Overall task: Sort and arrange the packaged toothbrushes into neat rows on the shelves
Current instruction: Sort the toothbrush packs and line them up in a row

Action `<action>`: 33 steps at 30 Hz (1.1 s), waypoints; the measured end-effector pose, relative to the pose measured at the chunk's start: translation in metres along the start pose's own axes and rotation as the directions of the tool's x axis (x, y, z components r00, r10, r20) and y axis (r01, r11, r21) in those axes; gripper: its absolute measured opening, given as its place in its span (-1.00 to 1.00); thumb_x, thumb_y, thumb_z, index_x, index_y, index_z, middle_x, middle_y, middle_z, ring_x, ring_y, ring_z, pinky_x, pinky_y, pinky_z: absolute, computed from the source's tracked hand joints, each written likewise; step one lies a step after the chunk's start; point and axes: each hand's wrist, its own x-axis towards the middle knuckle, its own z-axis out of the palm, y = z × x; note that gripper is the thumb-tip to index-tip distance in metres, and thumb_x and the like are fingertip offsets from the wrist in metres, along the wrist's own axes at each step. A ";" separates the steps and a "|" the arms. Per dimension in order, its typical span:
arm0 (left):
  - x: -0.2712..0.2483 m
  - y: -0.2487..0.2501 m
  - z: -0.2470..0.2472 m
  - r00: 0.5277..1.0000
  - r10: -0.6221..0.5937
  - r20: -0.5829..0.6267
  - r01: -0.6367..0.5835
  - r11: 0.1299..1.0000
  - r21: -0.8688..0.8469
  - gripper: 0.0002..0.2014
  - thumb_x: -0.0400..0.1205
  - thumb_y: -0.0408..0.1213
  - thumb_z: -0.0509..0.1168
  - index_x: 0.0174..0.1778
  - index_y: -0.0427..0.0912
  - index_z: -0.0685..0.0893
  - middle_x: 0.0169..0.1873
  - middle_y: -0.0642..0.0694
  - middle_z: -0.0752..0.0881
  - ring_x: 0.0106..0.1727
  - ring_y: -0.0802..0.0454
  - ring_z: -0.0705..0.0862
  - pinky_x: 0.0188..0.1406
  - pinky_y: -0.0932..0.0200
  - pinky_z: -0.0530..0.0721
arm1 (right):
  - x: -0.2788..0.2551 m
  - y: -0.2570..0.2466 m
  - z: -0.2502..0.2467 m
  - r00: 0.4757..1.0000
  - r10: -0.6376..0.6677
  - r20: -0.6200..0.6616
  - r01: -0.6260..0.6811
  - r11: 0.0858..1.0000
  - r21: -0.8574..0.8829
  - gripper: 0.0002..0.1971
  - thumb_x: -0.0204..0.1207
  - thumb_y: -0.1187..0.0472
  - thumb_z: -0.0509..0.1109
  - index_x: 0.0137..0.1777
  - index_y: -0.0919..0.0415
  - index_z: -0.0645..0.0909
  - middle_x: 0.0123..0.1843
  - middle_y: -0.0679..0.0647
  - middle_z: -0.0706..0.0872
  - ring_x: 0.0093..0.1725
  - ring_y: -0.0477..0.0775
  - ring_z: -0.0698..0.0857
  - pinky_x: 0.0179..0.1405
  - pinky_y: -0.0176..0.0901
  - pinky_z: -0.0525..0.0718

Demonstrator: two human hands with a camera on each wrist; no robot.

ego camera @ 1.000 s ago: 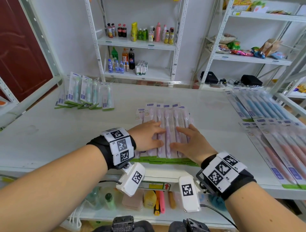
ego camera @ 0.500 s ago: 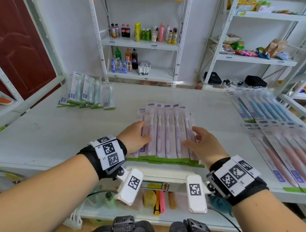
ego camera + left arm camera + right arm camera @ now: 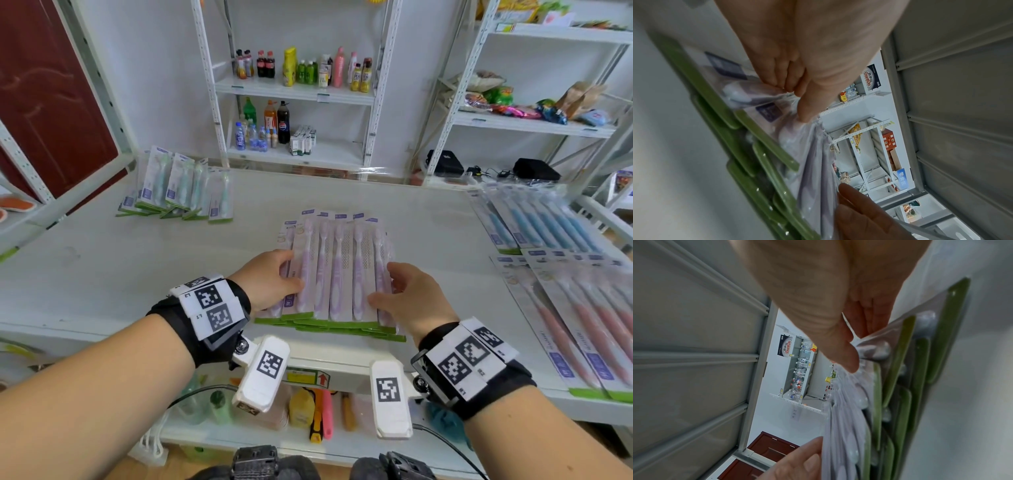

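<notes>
The purple toothbrush packs (image 3: 334,270) lie overlapped in a fanned row at the near middle of the white surface (image 3: 102,274), each a flat clear blister over a slim lilac brush, with a green card strip at its near end. The left hand (image 3: 270,281) bears on the row's left edge, fingers (image 3: 785,78) curled onto the plastic with the thumb pressed on top; the right hand (image 3: 407,294) meets the right edge, its fingers (image 3: 869,318) and thumb pinching the outermost pack. At far left lies a loose pile of green toothbrush packs (image 3: 181,188); at right, blue packs (image 3: 534,222) beyond pink packs (image 3: 582,315), both in slanted rows. Behind stand white perforated-steel shelves (image 3: 294,92) with glossy drink bottles (image 3: 274,116), and a dark red door (image 3: 51,102) at left.
</notes>
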 end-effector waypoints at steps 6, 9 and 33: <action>0.009 0.002 0.003 1.000 -0.013 0.008 0.013 0.999 0.051 -0.67 0.59 -0.23 0.33 0.26 -0.23 0.60 0.05 -0.16 0.66 0.11 -0.20 0.67 0.00 0.13 0.54 | 0.006 0.001 -0.004 0.999 -0.027 0.018 0.028 0.999 -0.026 -0.44 0.39 0.31 0.47 0.43 0.20 0.49 0.13 0.13 0.69 -0.05 0.17 0.76 0.04 0.10 0.75; 0.013 0.005 0.006 1.000 -0.013 0.011 0.013 0.999 0.033 -0.80 0.59 -0.24 0.33 0.11 -0.04 0.57 -0.01 -0.09 0.59 0.10 -0.22 0.69 -0.18 0.23 0.52 | 0.009 0.002 -0.007 0.999 -0.024 0.031 0.023 1.000 0.009 -0.59 0.40 0.39 0.45 0.27 0.20 0.58 -0.25 0.04 0.67 -0.37 0.15 0.76 -0.18 0.10 0.80; 0.132 0.048 0.017 0.999 0.032 0.041 -0.038 0.990 0.134 -0.87 0.53 -0.23 0.38 -0.17 -0.18 0.58 -0.34 0.01 0.52 -0.28 0.05 0.51 -0.41 0.24 0.41 | 0.114 0.001 -0.051 0.998 0.066 -0.024 -0.068 0.986 -0.152 -0.65 0.40 0.34 0.46 0.19 0.40 0.63 -0.06 0.12 0.75 -0.23 -0.24 0.63 -0.33 -0.34 0.69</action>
